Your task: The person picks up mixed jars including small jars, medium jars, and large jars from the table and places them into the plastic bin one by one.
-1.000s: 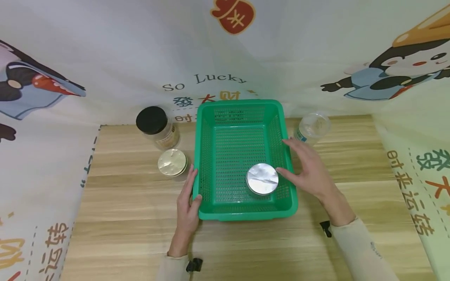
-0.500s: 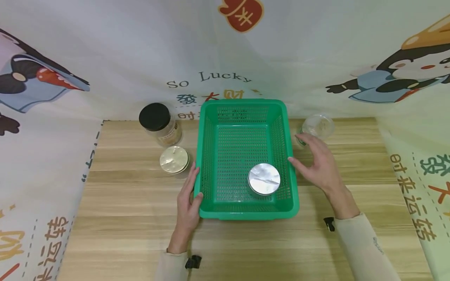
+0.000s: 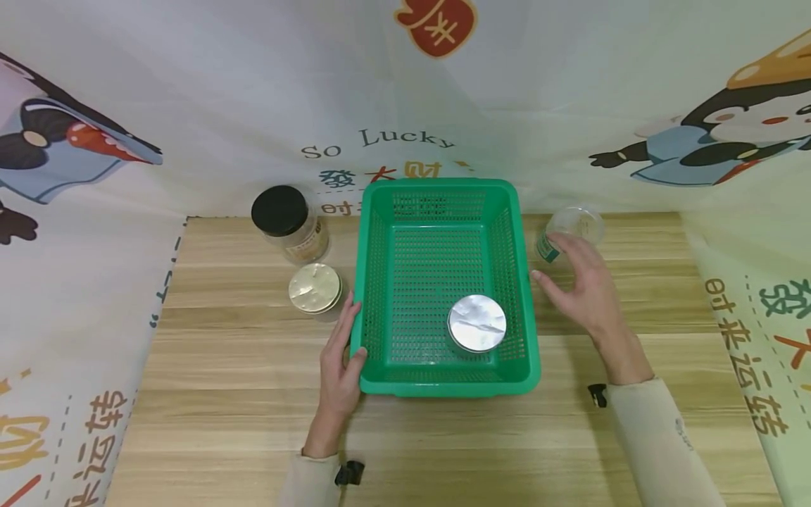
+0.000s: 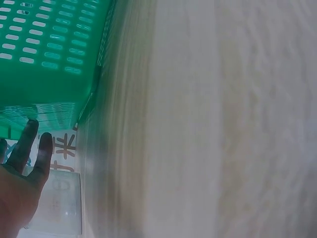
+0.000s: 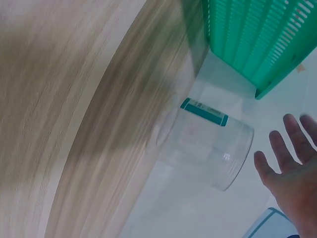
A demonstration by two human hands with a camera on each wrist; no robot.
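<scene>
The green plastic basket (image 3: 443, 389) stands mid-table, its side walls perforated. My left hand (image 3: 340, 373) rests against its left side, fingers extended along the outer wall and thumb at the rim. Inside, near the front right, sits a round container with a silver foil top (image 3: 476, 322). To the right of the basket, my right hand (image 3: 592, 296) is empty, fingers spread, and its fingertips overlap a clear plastic jar (image 3: 579, 222) in the head view. The right wrist view shows that jar (image 5: 213, 148) with a green-and-white label and the right hand's fingers (image 5: 283, 153) apart from it.
Left of the basket are a black-lidded jar (image 3: 279, 211) and a container with a gold foil top (image 3: 315, 287). A printed cloth (image 3: 443, 91) hangs behind and along both sides of the wooden table (image 3: 222, 394).
My right hand has moved right, from over the basket's right rim to the clear jar. The left hand stays at the basket's left side. The head view has shifted slightly.
</scene>
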